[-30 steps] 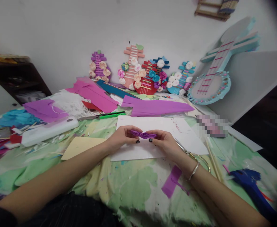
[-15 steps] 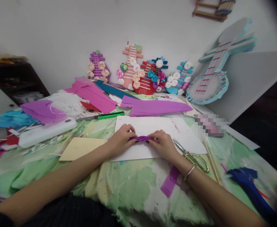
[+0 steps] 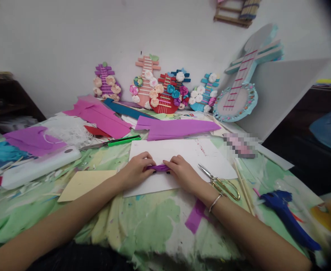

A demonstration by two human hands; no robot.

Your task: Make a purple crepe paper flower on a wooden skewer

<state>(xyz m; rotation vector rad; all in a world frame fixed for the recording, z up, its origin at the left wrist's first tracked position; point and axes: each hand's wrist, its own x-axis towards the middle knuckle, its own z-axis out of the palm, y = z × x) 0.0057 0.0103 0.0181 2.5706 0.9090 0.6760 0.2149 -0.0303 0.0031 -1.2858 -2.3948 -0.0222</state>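
Observation:
Between my two hands stretches a small bundle of purple crepe paper [image 3: 161,168], creased lengthwise and pinched at both ends. My left hand [image 3: 138,168] is closed on its left end, thumb below and fingers above. On the right end my right hand [image 3: 181,171] pinches in the same way. Both hands are over a white board [image 3: 165,148] lying on the cloth. Gold-handled scissors [image 3: 224,188] lie just right of my right hand, blades pointing up and left. Near my right wrist a purple paper scrap [image 3: 194,218] rests on the cloth, partly covered by the forearm.
A blue glue gun [image 3: 284,210] lies at the right, beside thin wooden sticks [image 3: 244,188]. Purple paper [image 3: 179,128] and a green cutter [image 3: 123,140] lie beyond the board. Yellow card [image 3: 88,183] sits at left. Flower-covered paper instruments [image 3: 165,99] lean against the wall.
The purple bundle has gone from wider, layered folds to a narrower, tighter strip between my fingers. My hands have lowered slightly toward the board. The view has swung a little to the right.

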